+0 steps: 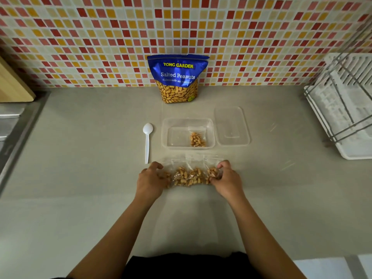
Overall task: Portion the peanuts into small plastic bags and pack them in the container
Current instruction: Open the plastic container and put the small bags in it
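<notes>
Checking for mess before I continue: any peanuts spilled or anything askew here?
Nothing stands out. No loose peanuts show on the counter. The pouch stands upright at the wall, one filled bag lies in the container, lid beside it, the spoon lies flat, and the left hand and right hand hold the other bags.

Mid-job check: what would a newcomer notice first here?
The blue peanut bag stands upright against the colourful tiled wall, back centre. In front, the left hand and right hand grip the ends of a row of small filled bags on the counter. Between these sits the clear container holding one packed bag, white spoon to its left, lid to its right.
</notes>
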Motion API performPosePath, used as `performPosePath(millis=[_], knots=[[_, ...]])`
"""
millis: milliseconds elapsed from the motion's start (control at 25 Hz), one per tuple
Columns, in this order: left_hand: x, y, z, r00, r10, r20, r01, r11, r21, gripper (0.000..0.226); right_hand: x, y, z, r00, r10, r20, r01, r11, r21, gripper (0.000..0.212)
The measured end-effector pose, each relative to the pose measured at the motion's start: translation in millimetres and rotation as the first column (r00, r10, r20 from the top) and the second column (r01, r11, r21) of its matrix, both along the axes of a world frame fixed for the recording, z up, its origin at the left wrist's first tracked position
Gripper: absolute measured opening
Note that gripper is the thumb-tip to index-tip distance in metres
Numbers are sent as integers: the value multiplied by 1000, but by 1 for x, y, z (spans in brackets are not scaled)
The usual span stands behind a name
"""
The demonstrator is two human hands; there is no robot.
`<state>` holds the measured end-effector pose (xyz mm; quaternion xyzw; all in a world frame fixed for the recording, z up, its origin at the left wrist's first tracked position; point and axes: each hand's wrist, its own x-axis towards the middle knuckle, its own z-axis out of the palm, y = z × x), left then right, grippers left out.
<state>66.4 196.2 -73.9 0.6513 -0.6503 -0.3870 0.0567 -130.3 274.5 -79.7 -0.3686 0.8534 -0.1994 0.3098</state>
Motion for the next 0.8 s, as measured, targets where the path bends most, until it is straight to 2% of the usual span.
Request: performPosePath(millis=[120,240,360,440,520,640,800], knots=[[1,8,15,1000,5,2,-5,991,-133,27,-1,10,-2,998,-66,-10,65,992,-104,22],[1,4,48,996,-20,-91,-9,951,-310,26,-5,13,11,986,-156,55,165,929,-332,28],[-13,-28,79,979,-64,-192,-8,936,-351,32,-2,-18,43,973,-23,232,140,853,-503,31],[-32,-57,84,983,-72,-170,8,936,-352,37,3,-51,59,936,59,346,120,873,-473,30],[-50,-80,74,992,-95,-87,62,945,-320,39,6,-85,55,924,56,379,100,920,-378,30],[-68,-90,51,987,-151,50,159,960,-230,37,7,-116,36,970,97,224,-47,975,-219,37],[-77,-90,36,934,-236,268,286,943,-168,31,8,-131,21,968,243,59,-242,970,-31,50]])
